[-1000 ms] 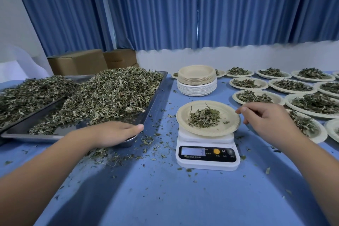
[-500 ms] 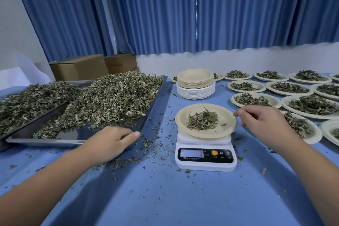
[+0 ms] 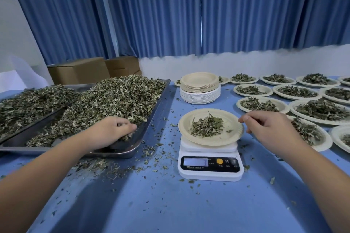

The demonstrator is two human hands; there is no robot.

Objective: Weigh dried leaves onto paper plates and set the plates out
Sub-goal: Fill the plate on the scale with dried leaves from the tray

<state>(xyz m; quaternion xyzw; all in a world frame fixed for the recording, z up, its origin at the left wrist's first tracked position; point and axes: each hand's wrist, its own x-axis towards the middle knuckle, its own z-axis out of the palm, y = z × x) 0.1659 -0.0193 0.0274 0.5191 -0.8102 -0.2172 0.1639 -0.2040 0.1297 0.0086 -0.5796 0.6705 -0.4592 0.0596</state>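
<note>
Dried leaves (image 3: 117,100) are gripped by the left hand (image 3: 111,130), fingers (image 3: 129,128) half buried; right hand (image 3: 269,128) fingers are curled at the plate (image 3: 233,132) rim, grip unclear; scale (image 3: 210,174) reading blurred.

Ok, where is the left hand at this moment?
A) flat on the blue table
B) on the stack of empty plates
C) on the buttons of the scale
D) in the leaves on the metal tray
D: the left hand is over the near corner of the metal tray, with its fingers curled in the dried leaves piled there.
</note>
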